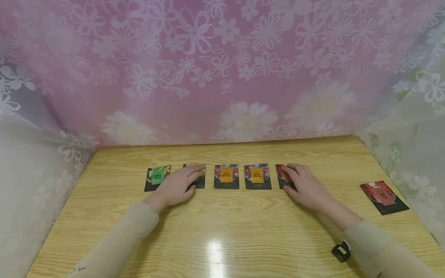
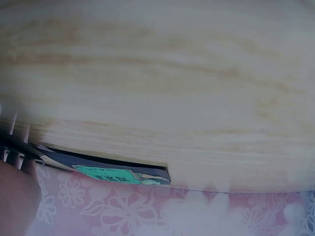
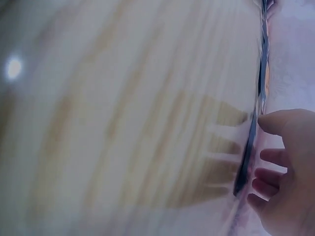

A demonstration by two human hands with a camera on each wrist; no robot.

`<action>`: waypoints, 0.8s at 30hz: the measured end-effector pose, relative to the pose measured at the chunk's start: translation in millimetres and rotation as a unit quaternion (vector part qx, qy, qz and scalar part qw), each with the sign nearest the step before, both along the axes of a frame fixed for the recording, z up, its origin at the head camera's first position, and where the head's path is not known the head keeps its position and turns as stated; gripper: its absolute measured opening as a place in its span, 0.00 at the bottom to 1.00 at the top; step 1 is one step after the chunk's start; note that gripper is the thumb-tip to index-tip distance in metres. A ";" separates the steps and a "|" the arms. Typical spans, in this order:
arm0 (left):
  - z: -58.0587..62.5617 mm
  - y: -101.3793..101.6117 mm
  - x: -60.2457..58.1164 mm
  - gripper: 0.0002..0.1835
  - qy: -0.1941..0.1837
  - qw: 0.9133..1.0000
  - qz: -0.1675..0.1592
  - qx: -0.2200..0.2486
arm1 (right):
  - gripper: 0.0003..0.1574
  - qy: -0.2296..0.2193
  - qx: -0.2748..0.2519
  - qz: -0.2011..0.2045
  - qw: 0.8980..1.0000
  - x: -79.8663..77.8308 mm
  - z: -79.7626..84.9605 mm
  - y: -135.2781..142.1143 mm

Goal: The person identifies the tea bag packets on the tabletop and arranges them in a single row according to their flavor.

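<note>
Several flat food packets lie in a row on the wooden table. My left hand [image 1: 177, 185] rests on the second packet from the left [image 1: 200, 183], its fingers stretched across and hiding most of it. To its left is a packet with a green label [image 1: 157, 177]; a green-labelled packet [image 2: 110, 174] also shows in the left wrist view. At the row's right end my right hand [image 1: 308, 187] touches a red packet [image 1: 282, 177], fingers over its top part and thumb by its near edge. In the right wrist view those fingers [image 3: 273, 157] look loosely spread beside the packet's edge.
Two orange-labelled packets [image 1: 226, 176] lie between the hands. Another red packet [image 1: 384, 197] lies tilted near the table's right edge. A small black object [image 1: 341, 253] is beside the right sleeve. Flowered curtains [image 1: 219, 72] enclose the table's back and sides.
</note>
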State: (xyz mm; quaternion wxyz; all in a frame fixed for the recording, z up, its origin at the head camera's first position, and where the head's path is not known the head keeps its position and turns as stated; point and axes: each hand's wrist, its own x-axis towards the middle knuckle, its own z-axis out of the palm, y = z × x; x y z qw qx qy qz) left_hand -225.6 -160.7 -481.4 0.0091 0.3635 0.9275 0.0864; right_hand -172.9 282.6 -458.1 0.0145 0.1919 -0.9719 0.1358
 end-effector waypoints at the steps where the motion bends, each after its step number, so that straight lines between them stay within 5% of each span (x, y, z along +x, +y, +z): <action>1: 0.0 0.1 -0.2 0.29 -0.001 1.000 -0.001 0.000 | 0.37 0.001 0.001 0.000 1.000 0.1 0.9 1.4; 10: 0.4 1.2 0.9 0.29 -0.001 1.000 -0.002 0.000 | 0.40 0.047 0.047 -0.009 0.998 4.4 4.5 39.7; 24: 1.9 0.7 1.8 0.29 -0.006 1.000 -0.002 0.003 | 0.42 0.056 0.068 -0.069 0.994 40.5 -2.5 147.4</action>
